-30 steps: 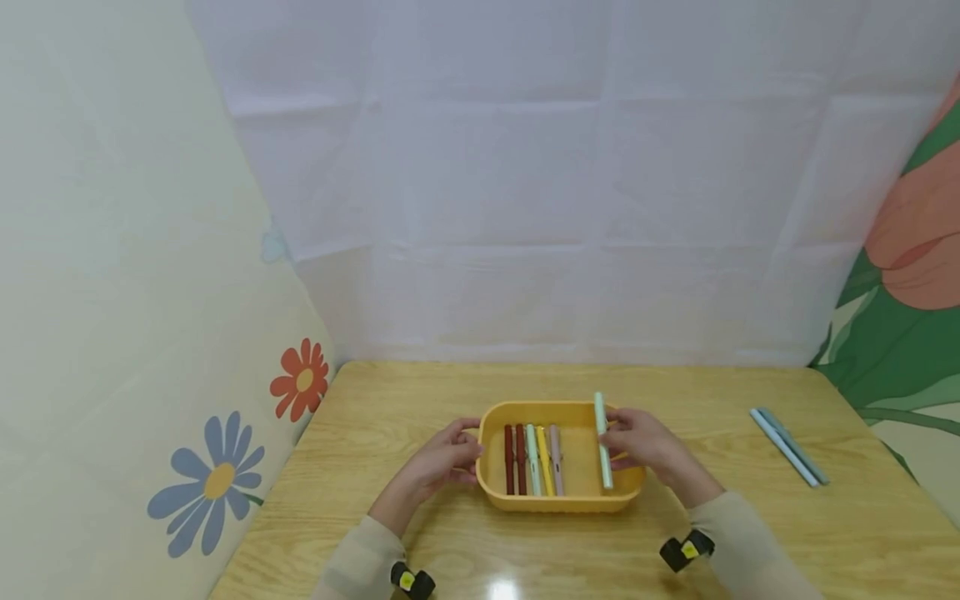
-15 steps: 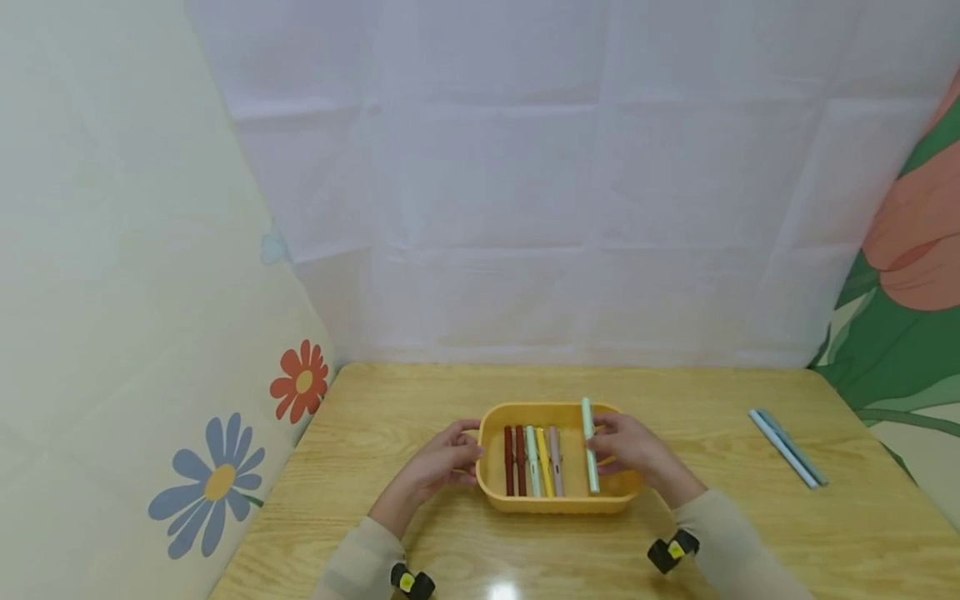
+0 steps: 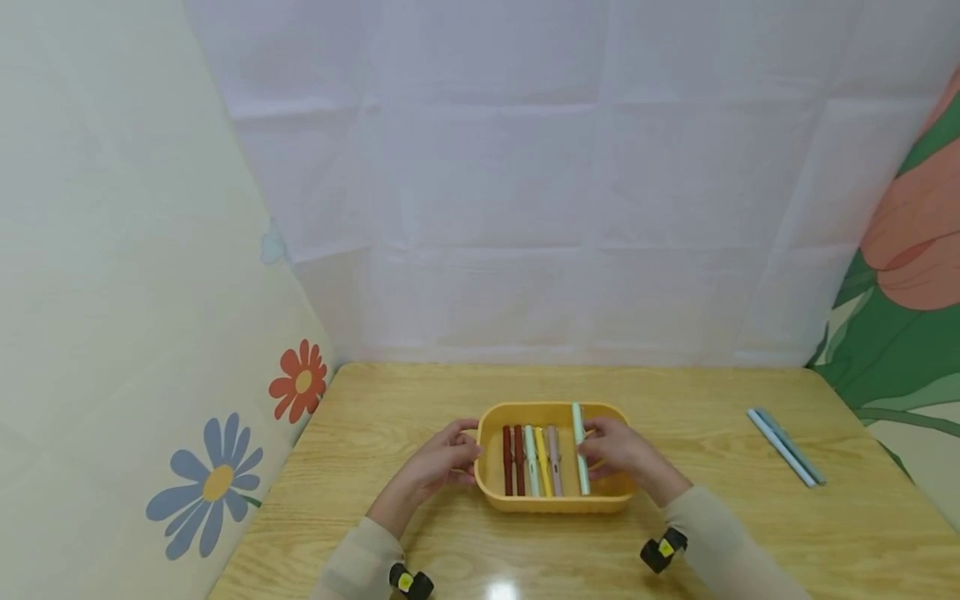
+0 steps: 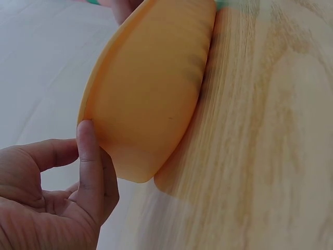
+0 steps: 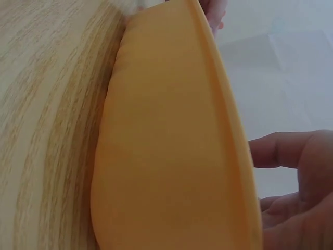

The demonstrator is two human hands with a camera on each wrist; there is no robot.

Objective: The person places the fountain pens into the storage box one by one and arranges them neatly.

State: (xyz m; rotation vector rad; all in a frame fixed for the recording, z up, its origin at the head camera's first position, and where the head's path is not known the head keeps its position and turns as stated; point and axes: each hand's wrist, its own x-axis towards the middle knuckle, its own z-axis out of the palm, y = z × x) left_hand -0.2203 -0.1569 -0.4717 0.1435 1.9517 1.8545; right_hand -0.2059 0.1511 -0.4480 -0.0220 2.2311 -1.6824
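Note:
A yellow tray (image 3: 555,505) stands on the table in the head view. My left hand (image 3: 442,458) grips its left end; the left wrist view shows thumb and fingers (image 4: 89,172) at the rim. With my right hand (image 3: 621,452) I pinch a mint-green pen (image 3: 581,454), held lengthwise inside the tray's right half, its far end over the back rim. Left of it lie two dark red pens (image 3: 507,462), another mint pen (image 3: 532,463), a yellow pen (image 3: 543,463) and a lilac pen (image 3: 554,463), side by side. The tray wall (image 5: 171,125) hides the held pen in the right wrist view.
A pale blue pen (image 3: 778,447) and a grey-blue pen (image 3: 797,450) lie together on the wooden table (image 3: 697,392) at the right. A white cloth (image 3: 480,208) hangs behind the table, with flower-patterned sheets (image 3: 135,333) at the sides.
My right hand has carried the mint-green pen leftward inside the tray, closer to the row, and slightly lower. My left hand keeps its grip on the tray's end.

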